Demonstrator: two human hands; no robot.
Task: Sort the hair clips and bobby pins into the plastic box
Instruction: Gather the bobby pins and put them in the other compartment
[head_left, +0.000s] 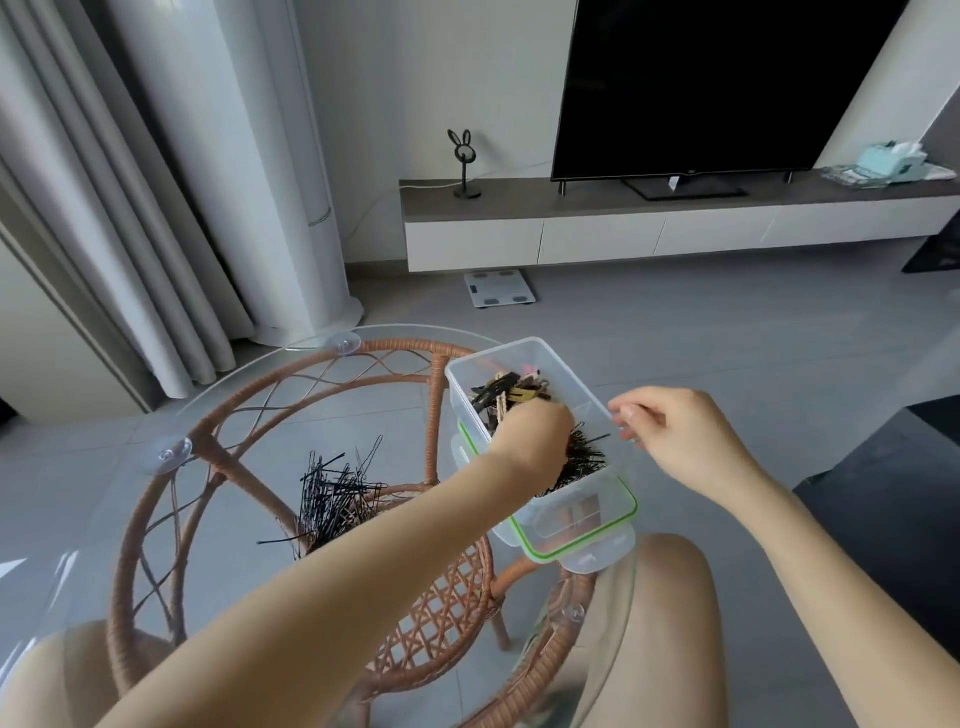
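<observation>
The left hand (530, 441) dips into the plastic box (582, 499), its fingertips buried among pins already there, so I cannot tell whether it grips any. The right hand (670, 436) curls at the box's right rim; a pinch is unclear. The loose bobby pins (337, 493) lie on the glass table (249, 415), left of the box and nearer the left hand. Hair clips (511, 389) fill the far compartment.

On the table (249, 457), a pile of bobby pins (337, 493) lies near the middle. The plastic box (582, 506) stands on its lid (589, 552) at three o'clock. Inside, hair clips (511, 389) lie at twelve o'clock and boxed pins (586, 458) mid-box under the left hand (535, 441). The right hand (675, 436) seemingly pinches the three o'clock rim.
</observation>
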